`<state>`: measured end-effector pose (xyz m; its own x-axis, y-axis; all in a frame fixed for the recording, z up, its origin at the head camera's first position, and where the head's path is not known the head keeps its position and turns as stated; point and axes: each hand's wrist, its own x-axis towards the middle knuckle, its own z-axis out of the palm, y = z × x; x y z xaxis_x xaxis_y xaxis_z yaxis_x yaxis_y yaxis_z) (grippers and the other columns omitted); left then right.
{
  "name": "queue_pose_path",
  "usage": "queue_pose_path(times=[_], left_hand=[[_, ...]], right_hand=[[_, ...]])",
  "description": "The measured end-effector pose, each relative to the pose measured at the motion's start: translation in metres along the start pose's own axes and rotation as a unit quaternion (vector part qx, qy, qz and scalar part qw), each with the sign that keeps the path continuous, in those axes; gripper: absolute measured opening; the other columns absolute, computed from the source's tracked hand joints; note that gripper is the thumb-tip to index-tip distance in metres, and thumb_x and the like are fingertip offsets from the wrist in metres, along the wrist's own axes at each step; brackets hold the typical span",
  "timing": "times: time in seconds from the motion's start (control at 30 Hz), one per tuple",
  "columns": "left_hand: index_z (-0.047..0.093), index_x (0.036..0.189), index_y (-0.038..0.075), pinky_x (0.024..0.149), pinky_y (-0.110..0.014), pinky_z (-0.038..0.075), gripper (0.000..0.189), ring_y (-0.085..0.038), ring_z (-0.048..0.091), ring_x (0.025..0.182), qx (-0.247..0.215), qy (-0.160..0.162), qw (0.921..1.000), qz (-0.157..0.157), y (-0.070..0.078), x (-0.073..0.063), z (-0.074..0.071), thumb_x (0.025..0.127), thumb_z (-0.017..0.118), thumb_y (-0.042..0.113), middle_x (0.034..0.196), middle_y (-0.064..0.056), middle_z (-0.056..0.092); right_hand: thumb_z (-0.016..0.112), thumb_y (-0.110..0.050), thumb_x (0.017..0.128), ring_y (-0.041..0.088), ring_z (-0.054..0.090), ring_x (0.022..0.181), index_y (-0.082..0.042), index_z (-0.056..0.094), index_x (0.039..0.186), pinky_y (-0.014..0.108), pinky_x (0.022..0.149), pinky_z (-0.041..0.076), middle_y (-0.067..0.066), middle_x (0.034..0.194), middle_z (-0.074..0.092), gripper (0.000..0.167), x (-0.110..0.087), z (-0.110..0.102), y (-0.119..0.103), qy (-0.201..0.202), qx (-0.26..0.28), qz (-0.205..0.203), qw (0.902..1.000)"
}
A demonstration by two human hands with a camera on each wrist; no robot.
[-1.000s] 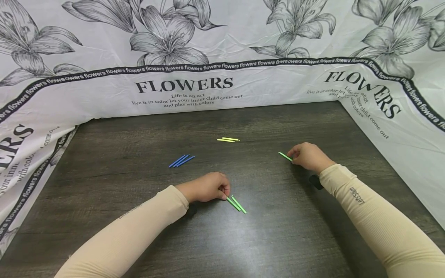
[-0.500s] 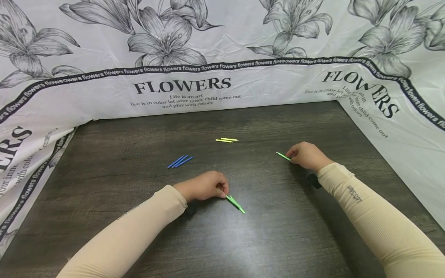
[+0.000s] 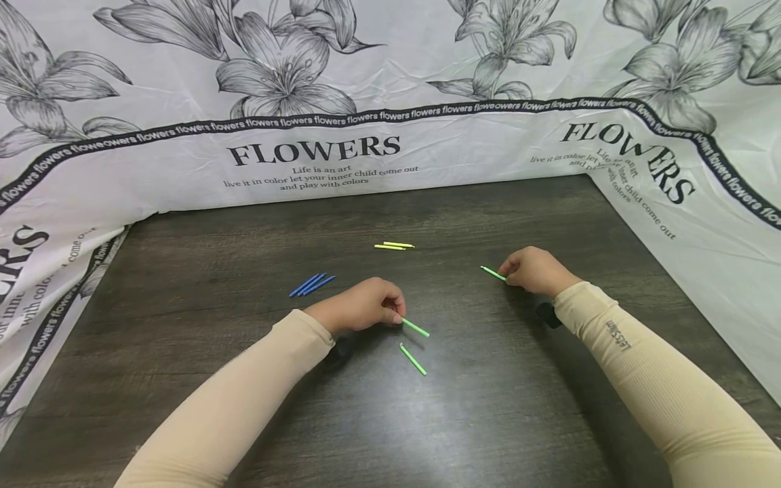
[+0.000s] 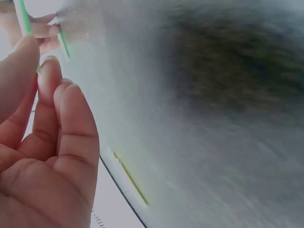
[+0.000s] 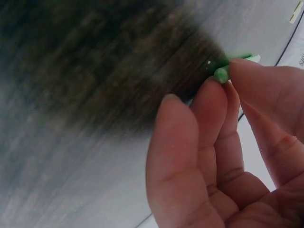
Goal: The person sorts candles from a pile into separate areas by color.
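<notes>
Between thumb and fingertips, my left hand (image 3: pixel 366 304) pinches one end of a green candle (image 3: pixel 416 327), which points to the right just over the dark table. Another green candle (image 3: pixel 413 360) lies on the table below it, apart from the hand. Over on the right, my right hand (image 3: pixel 534 270) pinches a third green candle (image 3: pixel 493 273), its wick end pointing left. In the right wrist view, the round butt of that green candle (image 5: pixel 222 74) shows between thumb and forefinger. The left wrist view catches the left hand's green candle (image 4: pixel 23 18) at the thumb tip.
Several blue candles (image 3: pixel 312 285) lie side by side left of the left hand. Two yellow candles (image 3: pixel 393 246) lie farther back on the dark wooden table (image 3: pixel 244 237). A white flower-printed cloth (image 3: pixel 317 156) stands behind the table and along its sides.
My left hand has picked one green candle off the table beside the other and moved it slightly up and away. The right hand keeps its candle in nearly the same place.
</notes>
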<state>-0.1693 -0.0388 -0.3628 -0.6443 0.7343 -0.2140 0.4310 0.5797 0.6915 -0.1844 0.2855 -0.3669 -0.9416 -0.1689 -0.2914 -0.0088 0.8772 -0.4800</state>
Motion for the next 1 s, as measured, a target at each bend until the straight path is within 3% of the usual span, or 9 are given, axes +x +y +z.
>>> queue_pose_path(times=[0.3, 0.53, 0.73, 1.0], left_hand=[[0.065, 0.088, 0.002, 0.063, -0.021, 0.041, 0.004, -0.007, 0.048, 0.066, -0.032, 0.037, 0.9988, 0.001, 0.001, 0.018, -0.001, 0.089, 0.067, 0.006, 0.073, 0.001, 0.059], [0.065, 0.093, 0.002, 0.067, -0.022, 0.041, 0.006, -0.009, 0.049, 0.072, -0.052, 0.04, 0.9978, -0.002, 0.006, 0.034, -0.002, 0.091, 0.065, 0.007, 0.08, 0.0, 0.061], [0.065, 0.094, 0.001, 0.062, -0.021, 0.04, 0.007, -0.01, 0.046, 0.066, -0.077, 0.041, 0.9961, -0.008, 0.01, 0.045, -0.001, 0.091, 0.064, 0.007, 0.077, -0.003, 0.06], [0.067, 0.096, 0.004, 0.066, -0.024, 0.046, 0.007, -0.013, 0.052, 0.07, -0.12, 0.051, 0.9908, -0.037, 0.013, 0.06, 0.001, 0.093, 0.063, 0.008, 0.083, -0.005, 0.063]], right_hand=[[0.063, -0.002, 0.089, 0.025, 0.063, 0.084, 0.001, 0.07, 0.103, 0.036, 0.066, 0.05, 0.019, 0.1, 0.068, 0.017, 0.001, -0.001, -0.002, -0.004, -0.003, -0.002, 1.0], [0.063, -0.001, 0.089, 0.024, 0.063, 0.079, 0.003, 0.069, 0.104, 0.035, 0.064, 0.05, 0.02, 0.099, 0.067, 0.017, -0.001, -0.003, -0.002, -0.015, 0.01, 0.006, 0.9998], [0.061, -0.002, 0.09, 0.023, 0.063, 0.079, 0.003, 0.068, 0.105, 0.034, 0.064, 0.051, 0.018, 0.099, 0.067, 0.017, -0.001, -0.004, 0.0, -0.014, 0.013, 0.007, 0.9998], [0.062, -0.002, 0.09, 0.023, 0.063, 0.078, 0.002, 0.069, 0.103, 0.035, 0.065, 0.052, 0.019, 0.098, 0.067, 0.016, -0.002, -0.003, -0.001, -0.013, 0.011, 0.0, 0.9999]])
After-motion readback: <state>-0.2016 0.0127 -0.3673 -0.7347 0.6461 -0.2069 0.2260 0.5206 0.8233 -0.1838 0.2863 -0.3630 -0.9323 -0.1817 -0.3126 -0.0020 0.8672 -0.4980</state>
